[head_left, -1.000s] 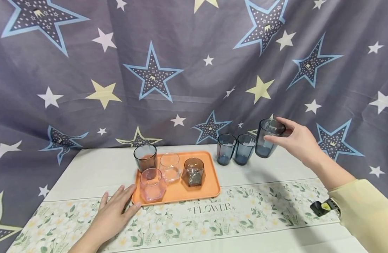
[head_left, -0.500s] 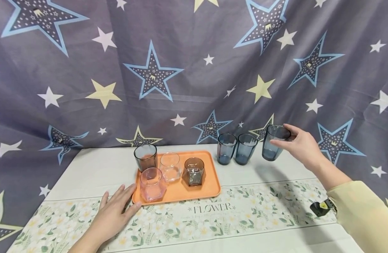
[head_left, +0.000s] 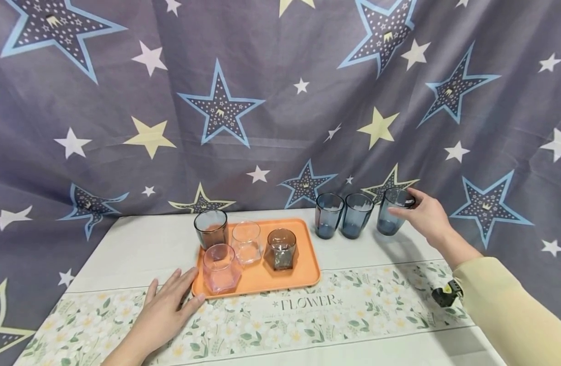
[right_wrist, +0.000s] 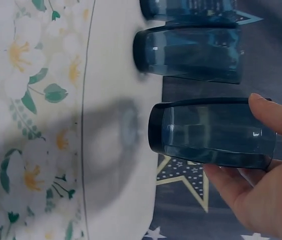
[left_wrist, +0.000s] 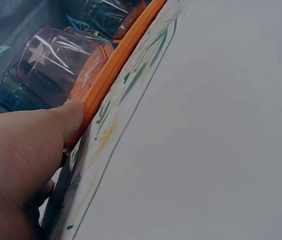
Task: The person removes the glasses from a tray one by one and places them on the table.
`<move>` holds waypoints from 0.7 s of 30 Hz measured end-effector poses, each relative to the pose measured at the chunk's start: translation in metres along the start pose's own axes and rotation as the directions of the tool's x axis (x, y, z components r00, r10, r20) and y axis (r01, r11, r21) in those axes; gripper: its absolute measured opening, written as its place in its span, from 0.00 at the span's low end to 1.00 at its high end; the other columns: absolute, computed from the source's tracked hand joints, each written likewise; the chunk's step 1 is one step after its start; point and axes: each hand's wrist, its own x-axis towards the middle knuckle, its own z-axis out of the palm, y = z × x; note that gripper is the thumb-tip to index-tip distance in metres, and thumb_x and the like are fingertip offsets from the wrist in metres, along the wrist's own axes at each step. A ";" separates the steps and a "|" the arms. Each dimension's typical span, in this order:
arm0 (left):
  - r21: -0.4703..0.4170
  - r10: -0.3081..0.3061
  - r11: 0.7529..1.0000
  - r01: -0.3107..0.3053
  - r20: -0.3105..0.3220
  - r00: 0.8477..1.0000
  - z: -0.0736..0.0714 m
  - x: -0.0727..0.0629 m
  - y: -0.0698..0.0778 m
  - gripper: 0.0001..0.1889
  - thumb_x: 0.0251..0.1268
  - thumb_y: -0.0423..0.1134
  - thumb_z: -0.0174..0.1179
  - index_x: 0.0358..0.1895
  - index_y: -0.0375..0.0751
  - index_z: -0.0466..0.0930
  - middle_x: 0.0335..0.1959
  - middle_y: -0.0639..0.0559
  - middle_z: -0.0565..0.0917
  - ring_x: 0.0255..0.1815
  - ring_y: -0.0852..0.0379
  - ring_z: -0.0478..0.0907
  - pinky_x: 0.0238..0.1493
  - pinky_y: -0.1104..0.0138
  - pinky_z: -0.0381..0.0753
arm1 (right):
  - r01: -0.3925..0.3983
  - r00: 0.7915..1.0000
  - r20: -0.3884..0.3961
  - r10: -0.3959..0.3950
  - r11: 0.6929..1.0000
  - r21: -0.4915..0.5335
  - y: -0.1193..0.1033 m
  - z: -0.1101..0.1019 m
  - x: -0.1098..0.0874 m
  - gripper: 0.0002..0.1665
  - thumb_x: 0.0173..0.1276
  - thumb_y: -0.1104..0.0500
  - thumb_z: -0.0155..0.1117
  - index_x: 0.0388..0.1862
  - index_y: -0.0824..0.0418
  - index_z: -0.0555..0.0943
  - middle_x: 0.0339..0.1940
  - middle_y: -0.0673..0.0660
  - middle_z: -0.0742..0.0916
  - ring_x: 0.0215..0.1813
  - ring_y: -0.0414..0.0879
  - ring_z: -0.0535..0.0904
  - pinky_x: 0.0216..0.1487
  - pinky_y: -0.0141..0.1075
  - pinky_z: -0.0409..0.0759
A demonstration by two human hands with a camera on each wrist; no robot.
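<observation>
My right hand (head_left: 424, 216) grips a blue glass (right_wrist: 211, 132) near its rim, thumb on one side and fingers on the other. The glass is upright, its base close over the white cloth at the back right. Two matching blue glasses (head_left: 329, 216) (head_left: 357, 216) stand side by side to its left. My left hand (head_left: 166, 310) lies with fingers extended at the front left corner of an orange tray (head_left: 303, 274), its thumb (left_wrist: 73, 117) touching the rim. On that tray are a pink-tinted glass (head_left: 220, 269), a clear glass (head_left: 246, 244), a brown glass (head_left: 282, 249) and a grey-blue glass (head_left: 211, 229).
A floral runner (head_left: 353, 315) printed with FLOWER crosses the white-covered table (head_left: 138, 244). Behind the table's back edge hangs a dark curtain (head_left: 271, 91) with stars. A small black device (head_left: 446, 295) is worn at the right wrist, by the yellow sleeve (head_left: 504, 305).
My right hand has lowered the blue glass toward the table, first moving right and then slightly back left. My left hand and the tray have stayed in place.
</observation>
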 end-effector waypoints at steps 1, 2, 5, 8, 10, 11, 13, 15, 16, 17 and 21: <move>-0.002 0.001 1.000 -0.001 -0.001 1.000 0.000 0.000 0.000 0.46 0.82 0.70 0.55 0.86 0.37 0.67 0.83 0.32 0.69 0.86 0.26 0.56 0.80 0.23 0.32 | 0.001 1.000 -0.003 -0.001 1.000 0.002 0.001 0.002 0.002 0.63 0.77 0.45 0.78 0.93 0.65 0.50 0.80 0.77 0.71 0.78 0.73 0.70 0.73 0.67 0.75; -0.004 0.000 1.000 0.000 -0.002 1.000 0.000 0.000 0.000 0.46 0.82 0.70 0.56 0.86 0.37 0.67 0.83 0.32 0.69 0.86 0.26 0.56 0.80 0.23 0.32 | 0.003 1.000 -0.006 -0.003 1.000 0.003 0.003 0.004 0.003 0.63 0.76 0.46 0.78 0.93 0.65 0.50 0.81 0.76 0.71 0.79 0.73 0.70 0.73 0.67 0.74; -0.006 -0.001 1.000 0.001 -0.003 1.000 -0.001 -0.001 0.000 0.45 0.82 0.70 0.56 0.86 0.37 0.67 0.83 0.33 0.70 0.86 0.26 0.56 0.80 0.24 0.33 | 0.004 1.000 -0.010 -0.004 1.000 0.001 0.007 0.009 0.007 0.62 0.76 0.46 0.79 0.93 0.65 0.51 0.82 0.75 0.71 0.78 0.72 0.70 0.73 0.67 0.74; -0.006 -0.005 1.000 0.005 0.002 1.000 0.000 -0.001 0.000 0.45 0.82 0.70 0.56 0.86 0.38 0.67 0.83 0.33 0.69 0.86 0.26 0.56 0.80 0.24 0.33 | -0.005 1.000 -0.014 0.005 1.000 0.012 0.009 0.014 0.009 0.62 0.75 0.47 0.79 0.93 0.65 0.52 0.82 0.75 0.72 0.77 0.71 0.72 0.73 0.66 0.75; -0.004 -0.007 1.000 0.007 0.004 1.000 0.000 -0.001 0.000 0.46 0.82 0.70 0.56 0.86 0.38 0.67 0.83 0.33 0.69 0.86 0.26 0.56 0.80 0.24 0.33 | -0.010 1.000 -0.017 0.011 1.000 0.022 0.011 0.017 0.010 0.62 0.75 0.47 0.79 0.93 0.65 0.53 0.82 0.75 0.72 0.76 0.71 0.73 0.73 0.65 0.75; -0.003 -0.006 1.000 0.006 0.003 1.000 0.001 -0.001 0.000 0.46 0.82 0.70 0.56 0.86 0.38 0.67 0.83 0.32 0.69 0.86 0.26 0.56 0.80 0.24 0.33 | -0.010 1.000 -0.022 0.011 1.000 0.027 0.011 0.018 0.010 0.61 0.75 0.48 0.79 0.93 0.65 0.53 0.81 0.75 0.72 0.75 0.71 0.74 0.73 0.65 0.75; -0.003 -0.004 1.000 0.004 0.000 1.000 0.001 0.000 0.000 0.46 0.82 0.70 0.56 0.86 0.38 0.67 0.83 0.32 0.69 0.86 0.26 0.56 0.80 0.24 0.32 | -0.010 0.999 -0.031 0.011 0.999 0.037 0.012 0.020 0.011 0.62 0.74 0.48 0.80 0.92 0.65 0.54 0.81 0.75 0.73 0.75 0.71 0.75 0.73 0.65 0.75; -0.011 -0.003 1.000 0.003 -0.004 1.000 0.001 -0.001 0.001 0.45 0.82 0.69 0.57 0.86 0.38 0.67 0.83 0.32 0.69 0.86 0.26 0.56 0.80 0.24 0.32 | -0.009 0.999 -0.038 0.010 0.999 0.041 0.012 0.023 0.013 0.62 0.74 0.48 0.80 0.92 0.65 0.54 0.82 0.75 0.72 0.75 0.71 0.74 0.74 0.65 0.74; -0.015 -0.002 1.000 0.002 -0.006 1.000 0.001 -0.001 0.001 0.45 0.82 0.69 0.57 0.86 0.38 0.67 0.83 0.32 0.70 0.86 0.26 0.56 0.81 0.25 0.32 | -0.009 0.999 -0.041 0.011 0.999 0.040 0.013 0.024 0.014 0.62 0.74 0.48 0.81 0.93 0.65 0.53 0.82 0.74 0.72 0.75 0.71 0.74 0.75 0.66 0.73; -0.020 -0.002 1.000 0.001 -0.006 1.000 0.001 -0.002 0.001 0.45 0.82 0.68 0.58 0.86 0.37 0.67 0.83 0.32 0.70 0.86 0.26 0.56 0.81 0.25 0.32 | -0.012 0.999 -0.043 0.013 0.999 0.038 0.014 0.026 0.015 0.63 0.73 0.48 0.81 0.93 0.64 0.53 0.83 0.74 0.71 0.76 0.71 0.74 0.76 0.66 0.72; -0.026 0.003 1.000 -0.003 -0.007 1.000 0.001 -0.002 0.000 0.44 0.83 0.67 0.59 0.86 0.37 0.67 0.83 0.32 0.70 0.86 0.26 0.56 0.81 0.25 0.32 | -0.022 0.998 -0.053 0.024 0.999 0.023 0.016 0.031 0.017 0.63 0.72 0.47 0.82 0.93 0.64 0.54 0.83 0.73 0.72 0.77 0.70 0.73 0.77 0.65 0.71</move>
